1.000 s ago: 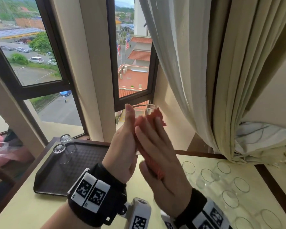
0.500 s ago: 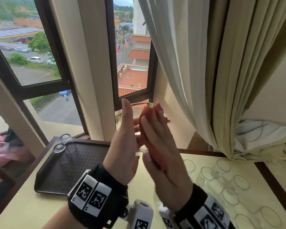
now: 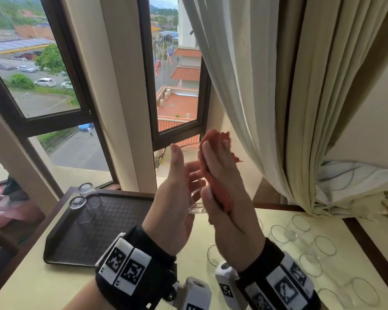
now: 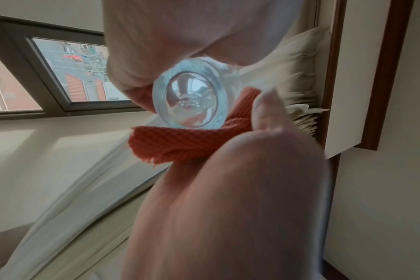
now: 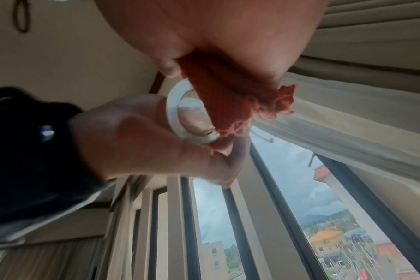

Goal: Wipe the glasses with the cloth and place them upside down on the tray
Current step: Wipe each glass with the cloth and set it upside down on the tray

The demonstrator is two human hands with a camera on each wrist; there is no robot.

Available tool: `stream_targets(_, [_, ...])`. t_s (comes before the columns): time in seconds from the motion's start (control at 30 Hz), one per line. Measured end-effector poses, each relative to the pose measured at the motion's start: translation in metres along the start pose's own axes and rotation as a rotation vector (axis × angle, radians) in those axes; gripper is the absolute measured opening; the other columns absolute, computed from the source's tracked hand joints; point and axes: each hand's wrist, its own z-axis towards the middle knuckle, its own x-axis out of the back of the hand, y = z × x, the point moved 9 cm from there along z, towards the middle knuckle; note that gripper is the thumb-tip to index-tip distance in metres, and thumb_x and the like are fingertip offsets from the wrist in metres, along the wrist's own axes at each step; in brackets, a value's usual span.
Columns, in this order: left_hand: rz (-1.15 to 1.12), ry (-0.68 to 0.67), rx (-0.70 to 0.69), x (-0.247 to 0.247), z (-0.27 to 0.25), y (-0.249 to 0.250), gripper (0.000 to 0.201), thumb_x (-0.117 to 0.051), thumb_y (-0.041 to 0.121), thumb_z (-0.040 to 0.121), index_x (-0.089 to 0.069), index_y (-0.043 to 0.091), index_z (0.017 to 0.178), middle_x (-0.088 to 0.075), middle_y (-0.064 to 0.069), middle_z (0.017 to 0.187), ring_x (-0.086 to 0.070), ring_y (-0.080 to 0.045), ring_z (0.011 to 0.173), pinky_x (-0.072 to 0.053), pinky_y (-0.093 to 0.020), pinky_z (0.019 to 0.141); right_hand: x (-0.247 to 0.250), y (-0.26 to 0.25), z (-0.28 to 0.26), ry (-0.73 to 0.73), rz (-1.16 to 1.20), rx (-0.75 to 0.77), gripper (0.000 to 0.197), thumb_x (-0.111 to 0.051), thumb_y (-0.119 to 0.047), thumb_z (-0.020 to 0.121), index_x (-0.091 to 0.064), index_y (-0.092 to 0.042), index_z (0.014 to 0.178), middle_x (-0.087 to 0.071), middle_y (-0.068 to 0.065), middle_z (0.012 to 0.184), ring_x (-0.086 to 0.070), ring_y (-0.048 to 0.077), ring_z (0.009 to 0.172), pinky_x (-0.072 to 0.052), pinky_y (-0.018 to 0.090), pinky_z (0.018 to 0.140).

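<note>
Two hands polish a clear drinking glass at frame centre, above the table.

Nearest, the left hand cradles the glass with nearly straight fingers; the right hand presses an orange-red woven cloth flat against its side. Since a second ago the cloth has slid higher, so wiping continues. Only the left wrist view shows the glass's thick base. Farther, lower left, two upturned glasses stand on the dark brown tray.
</note>
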Motion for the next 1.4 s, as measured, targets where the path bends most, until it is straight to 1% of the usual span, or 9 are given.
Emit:
stream_targets(0.17, [0.018,0.026,0.040,0.018,0.005,0.005,0.082,-0.041,0.080,0.094,-0.080,0.012,0.120,-0.079,-0.015,0.120,-0.074,-0.032,0.118,-0.051,-0.050,0.113,-0.021,-0.001,-0.039,-0.157,-0.138,0.123,0.056,-0.044,-0.026,0.108,-0.036,-0.006,0.160,-0.020,0.006,0.175,-0.009,0.034,0.163,-0.022,0.064,0.127])
stream_targets(0.3, [0.078,0.014,-0.028,0.020,0.009,0.009,0.084,-0.039,0.078,0.088,-0.076,0.009,0.118,-0.075,-0.002,0.082,-0.073,-0.013,0.069,-0.061,-0.028,0.065,-0.009,0.036,-0.043,-0.045,0.049,-0.060,0.057,-0.041,-0.024,0.109,-0.032,-0.017,0.164,-0.030,0.000,0.172,-0.025,0.031,0.160,-0.028,0.067,0.123])
stream_targets(0.43, [0.115,-0.046,-0.062,0.003,0.000,0.005,0.088,-0.036,0.081,0.095,-0.074,0.008,0.125,-0.072,-0.016,0.095,-0.071,-0.029,0.085,-0.059,-0.045,0.078,0.004,0.035,-0.010,0.076,0.365,-0.199,0.055,-0.042,-0.023,0.110,-0.031,-0.027,0.164,-0.062,-0.008,0.146,-0.069,0.018,0.119,-0.061,0.061,0.089])
stream_targets(0.63, [0.052,-0.015,-0.060,0.005,0.000,0.012,0.081,-0.032,0.076,0.100,-0.079,0.013,0.119,-0.078,-0.017,0.121,-0.074,-0.036,0.118,-0.052,-0.053,0.109,-0.015,-0.011,-0.015,-0.077,-0.084,0.131,0.057,-0.043,-0.017,0.105,-0.034,-0.001,0.159,-0.021,0.009,0.174,-0.008,0.034,0.163,-0.018,0.062,0.129])
stream_targets(0.87, [0.111,0.007,-0.055,0.019,0.008,0.005,0.080,-0.035,0.076,0.092,-0.078,0.013,0.114,-0.073,-0.002,0.084,-0.072,-0.011,0.067,-0.059,-0.025,0.062,-0.007,0.028,-0.043,-0.024,0.133,-0.064,0.056,-0.044,-0.020,0.109,-0.033,-0.024,0.164,-0.051,0.008,0.158,-0.054,0.038,0.139,-0.048,0.061,0.110])
stream_targets(1.03, [0.103,-0.051,-0.063,-0.003,0.002,-0.001,0.088,-0.036,0.084,0.094,-0.077,0.009,0.120,-0.072,-0.028,0.102,-0.071,-0.035,0.088,-0.061,-0.049,0.078,0.015,0.026,-0.007,0.112,0.353,-0.217,0.053,-0.044,-0.020,0.109,-0.036,-0.023,0.162,-0.069,-0.022,0.130,-0.074,0.009,0.100,-0.062,0.026,0.073])
stream_targets(1.13, [0.092,-0.039,-0.079,-0.004,0.004,0.004,0.101,-0.040,0.095,0.084,-0.077,0.009,0.124,-0.066,-0.037,0.125,-0.068,-0.046,0.107,-0.060,-0.059,0.089,0.008,-0.003,-0.006,0.055,0.160,-0.008,0.058,-0.044,-0.015,0.110,-0.028,-0.020,0.165,-0.034,-0.007,0.170,-0.065,0.032,0.123,-0.060,0.057,0.094])
stream_targets(1.23, [0.159,-0.076,-0.109,-0.002,0.000,0.020,0.095,-0.037,0.087,0.085,-0.075,0.009,0.123,-0.080,-0.015,0.115,-0.078,-0.031,0.109,-0.062,-0.048,0.095,-0.011,-0.002,-0.031,-0.069,0.041,0.033,0.058,-0.042,-0.020,0.107,-0.027,-0.024,0.164,-0.014,-0.008,0.176,-0.044,0.065,0.134,-0.041,0.085,0.096])
stream_targets(1.4, [0.381,-0.188,-0.283,-0.009,-0.002,0.046,0.061,-0.068,0.088,0.056,-0.082,0.040,0.090,-0.066,0.024,0.070,-0.061,0.008,0.065,-0.053,-0.012,0.069,-0.017,0.026,-0.060,-0.070,0.361,-0.191,0.056,-0.044,-0.026,0.111,-0.028,-0.046,0.162,-0.035,-0.010,0.169,-0.045,0.058,0.126,-0.052,0.042,0.109])
